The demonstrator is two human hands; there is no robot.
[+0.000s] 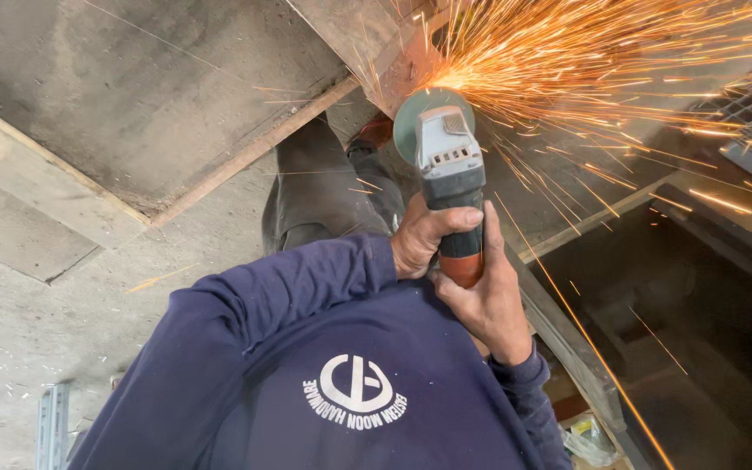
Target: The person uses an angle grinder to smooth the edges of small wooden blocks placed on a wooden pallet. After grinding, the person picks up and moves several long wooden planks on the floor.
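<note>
Your left hand (pixel 424 233) and right hand (pixel 487 300) both wrapped tight around grinder (pixel 450 174). Grinder points away from you, long way up-down. Disc on metal beam (pixel 393 65); sparks (pixel 585 52) hide contact.

round white logo print (pixel 356 384) on navy sweatshirt chest, crumpled clear plastic bag (pixel 591 439) at lower right

Both hands gripped the angle grinder (pixel 447 165): the left hand (pixel 424 237) wrapped its body from the near side, the right hand (pixel 485 292) closed round the orange rear end just behind. The grinder's disc met a rusty metal bar (pixel 406 65) ahead of it, and sparks (pixel 602 61) sprayed away rightward. Below the grinder lay a navy sleeve (pixel 289 287).
</note>
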